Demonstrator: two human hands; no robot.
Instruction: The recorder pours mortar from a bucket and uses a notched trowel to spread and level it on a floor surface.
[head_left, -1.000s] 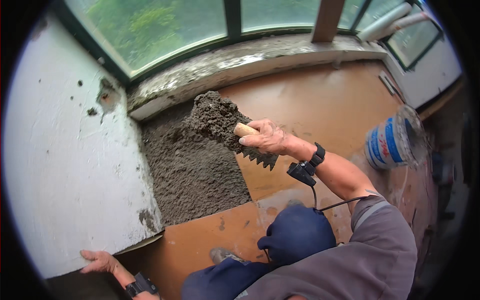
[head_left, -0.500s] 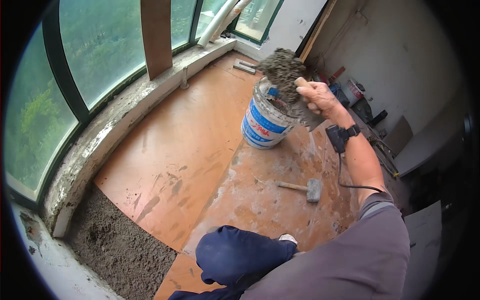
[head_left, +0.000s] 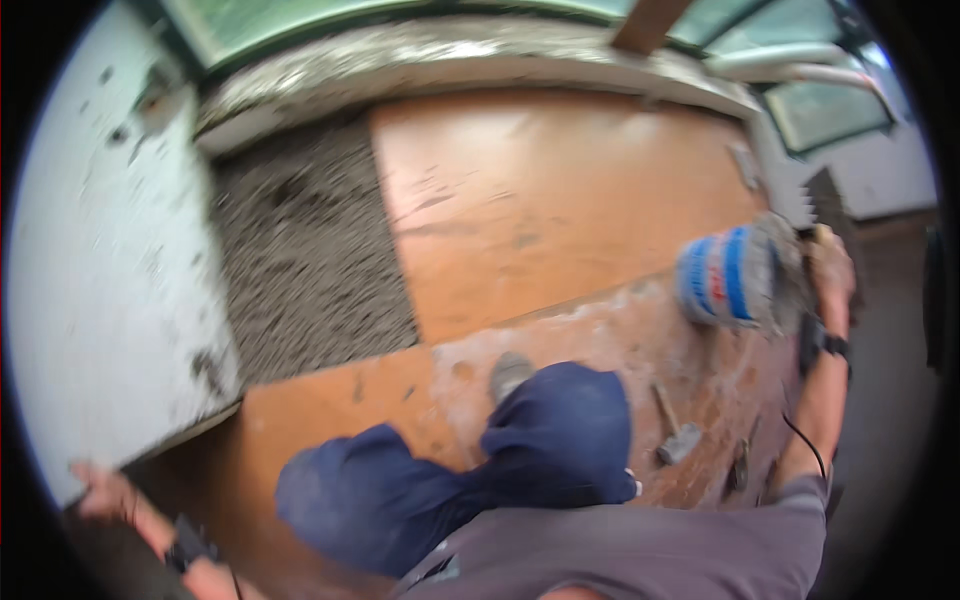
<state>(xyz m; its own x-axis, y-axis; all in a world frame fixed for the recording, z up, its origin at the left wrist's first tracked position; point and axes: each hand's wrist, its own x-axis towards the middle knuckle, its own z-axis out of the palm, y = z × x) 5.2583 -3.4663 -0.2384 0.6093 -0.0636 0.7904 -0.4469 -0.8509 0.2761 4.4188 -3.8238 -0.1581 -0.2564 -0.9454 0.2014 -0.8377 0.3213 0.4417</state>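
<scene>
My right hand (head_left: pixel 832 272) grips the handle of a notched trowel (head_left: pixel 828 200) beside the mouth of a white and blue bucket (head_left: pixel 712 275). The trowel's toothed edge shows past my fingers; blur hides how much mortar it carries. Grey mortar crusts the bucket's rim. At the lower left, my left hand (head_left: pixel 108 496) is held out with fingers apart, by the bottom of the white wall (head_left: pixel 120 300); whether it touches the wall I cannot tell. Between wall and tiles lies a patch of rough grey mortar (head_left: pixel 310 260).
Large orange tiles (head_left: pixel 550 210) cover the floor below a window ledge (head_left: pixel 450 70). A mallet (head_left: pixel 678 440) lies right of my knees, with another small tool (head_left: pixel 739 466) close by. A flat float (head_left: pixel 745 166) rests near the far right corner.
My view has swung left, so the mortar patch and white wall sit more centrally. My left hand has come into view. The mortar heap earlier seen on the trowel no longer shows clearly.
</scene>
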